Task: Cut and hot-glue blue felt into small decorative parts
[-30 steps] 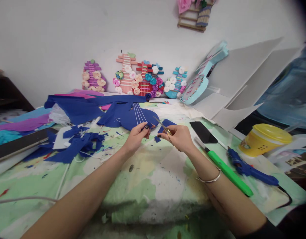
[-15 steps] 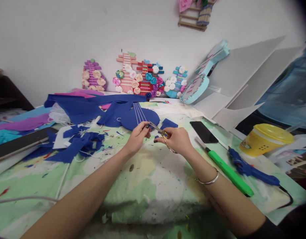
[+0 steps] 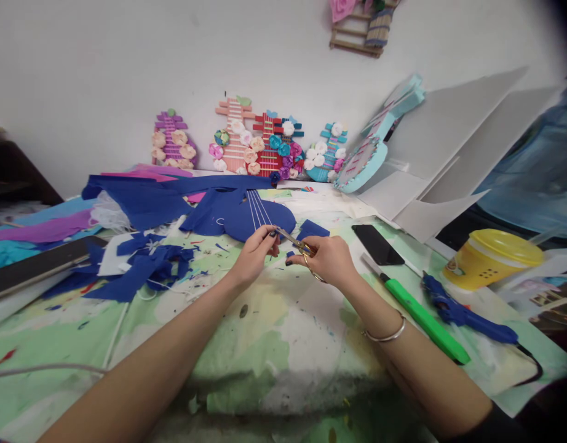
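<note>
My right hand [image 3: 330,259] grips a pair of scissors [image 3: 293,242] with gold-coloured handles, its fingers around the loops. The blades point left, to the fingertips of my left hand [image 3: 254,253]. Those fingers are pinched together; what they hold is too small and covered to make out. Just behind my hands lies a blue guitar-shaped piece [image 3: 240,218] with several white strings running down it. To the right of its rounded body is a small blue offcut [image 3: 313,229].
Blue scraps [image 3: 158,264] lie at left. On the right are a black phone [image 3: 378,244], a green-handled cutter [image 3: 422,317], a blue glue gun [image 3: 468,314] and a yellow tub [image 3: 491,261]. White boards [image 3: 449,141] lean behind. Decorated small guitars [image 3: 269,144] stand along the wall.
The scissor blades have shifted very slightly at my left fingertips. Both hands otherwise keep their places, and the things on the table have not moved.
</note>
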Action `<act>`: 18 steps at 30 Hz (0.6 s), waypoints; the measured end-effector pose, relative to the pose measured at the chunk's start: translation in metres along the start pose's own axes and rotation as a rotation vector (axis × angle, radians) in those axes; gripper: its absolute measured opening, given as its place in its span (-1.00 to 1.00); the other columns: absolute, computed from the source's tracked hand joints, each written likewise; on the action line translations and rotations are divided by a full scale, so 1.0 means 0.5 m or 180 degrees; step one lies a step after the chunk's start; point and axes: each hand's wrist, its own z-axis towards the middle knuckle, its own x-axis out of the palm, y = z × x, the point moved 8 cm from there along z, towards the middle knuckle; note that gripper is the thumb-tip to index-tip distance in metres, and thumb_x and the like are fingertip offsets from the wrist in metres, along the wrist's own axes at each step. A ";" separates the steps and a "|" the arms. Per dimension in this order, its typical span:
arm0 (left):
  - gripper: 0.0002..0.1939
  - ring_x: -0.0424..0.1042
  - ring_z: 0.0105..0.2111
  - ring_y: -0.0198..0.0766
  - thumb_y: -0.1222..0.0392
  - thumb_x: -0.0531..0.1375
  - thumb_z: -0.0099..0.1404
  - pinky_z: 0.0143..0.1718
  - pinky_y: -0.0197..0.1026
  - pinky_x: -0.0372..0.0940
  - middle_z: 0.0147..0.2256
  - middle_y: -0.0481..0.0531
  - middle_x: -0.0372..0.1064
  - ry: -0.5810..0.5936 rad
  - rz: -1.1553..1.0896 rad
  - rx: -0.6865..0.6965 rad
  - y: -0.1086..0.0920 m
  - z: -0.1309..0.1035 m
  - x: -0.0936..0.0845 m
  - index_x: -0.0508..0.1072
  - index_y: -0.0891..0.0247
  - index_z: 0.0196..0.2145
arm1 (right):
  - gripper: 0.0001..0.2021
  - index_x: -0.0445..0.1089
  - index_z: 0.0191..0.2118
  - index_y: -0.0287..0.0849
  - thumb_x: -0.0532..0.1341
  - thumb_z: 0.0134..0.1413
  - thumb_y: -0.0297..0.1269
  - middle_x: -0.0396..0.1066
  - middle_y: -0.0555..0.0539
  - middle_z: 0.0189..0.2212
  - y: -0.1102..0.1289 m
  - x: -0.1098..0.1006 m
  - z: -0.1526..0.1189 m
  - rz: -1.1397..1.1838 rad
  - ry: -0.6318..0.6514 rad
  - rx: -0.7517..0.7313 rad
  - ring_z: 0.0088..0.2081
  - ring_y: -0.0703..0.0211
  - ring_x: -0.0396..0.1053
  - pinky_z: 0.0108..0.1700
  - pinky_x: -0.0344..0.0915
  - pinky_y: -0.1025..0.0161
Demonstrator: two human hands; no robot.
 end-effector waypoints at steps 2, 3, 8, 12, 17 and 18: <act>-0.83 0.24 -0.45 -0.37 0.18 0.05 0.30 -0.34 -0.27 0.23 -0.41 -0.05 0.24 0.0000 -0.0018 0.0002 -0.001 -0.001 0.000 0.39 0.28 -0.25 | -0.49 0.46 -0.50 -0.11 0.17 -0.12 0.29 0.34 0.00 -0.66 0.000 0.000 0.000 0.0030 -0.0002 -0.0009 -0.58 0.27 0.18 -0.49 -0.10 0.31; -0.83 0.24 -0.45 -0.37 0.18 0.05 0.30 -0.34 -0.27 0.23 -0.42 -0.05 0.23 0.0003 -0.0025 0.0003 -0.001 -0.001 0.001 0.39 0.28 -0.25 | -0.49 0.46 -0.50 -0.11 0.17 -0.11 0.29 0.34 0.00 -0.66 0.001 0.000 0.000 0.0043 -0.0002 -0.0019 -0.58 0.27 0.17 -0.49 -0.10 0.31; -0.83 0.25 -0.45 -0.38 0.18 0.05 0.30 -0.35 -0.28 0.23 -0.41 -0.05 0.24 0.0002 -0.0042 0.0006 0.000 -0.001 0.000 0.40 0.28 -0.25 | -0.49 0.44 -0.53 -0.12 0.17 -0.12 0.30 0.32 0.02 -0.68 -0.001 0.002 0.002 0.0052 0.0003 -0.0039 -0.59 0.29 0.13 -0.50 -0.10 0.31; -0.84 0.26 -0.45 -0.36 0.16 0.09 0.29 -0.36 -0.26 0.24 -0.39 -0.04 0.26 -0.0001 -0.0109 0.0036 0.003 0.002 -0.001 0.41 0.26 -0.25 | -0.48 0.43 -0.56 -0.14 0.16 -0.10 0.29 0.26 0.03 -0.71 -0.009 -0.001 0.003 0.0164 -0.0017 0.0009 -0.60 0.31 0.07 -0.51 -0.10 0.31; -0.82 0.28 -0.43 -0.36 0.18 0.11 0.28 -0.35 -0.25 0.24 -0.35 -0.02 0.28 0.0059 -0.0077 0.0164 0.002 0.006 -0.002 0.40 0.26 -0.19 | -0.47 0.38 -0.59 -0.17 0.15 -0.09 0.28 0.21 0.05 -0.70 -0.021 -0.011 0.004 0.0263 -0.0080 0.0162 -0.60 0.32 0.04 -0.52 -0.12 0.31; -0.83 0.29 -0.42 -0.35 0.19 0.11 0.28 -0.34 -0.24 0.24 -0.34 -0.02 0.28 0.0055 -0.0066 0.0177 0.001 0.007 -0.002 0.39 0.26 -0.18 | -0.47 0.37 -0.59 -0.17 0.16 -0.11 0.28 0.21 0.05 -0.70 -0.021 -0.011 0.004 0.0247 -0.0068 0.0155 -0.60 0.32 0.04 -0.51 -0.13 0.31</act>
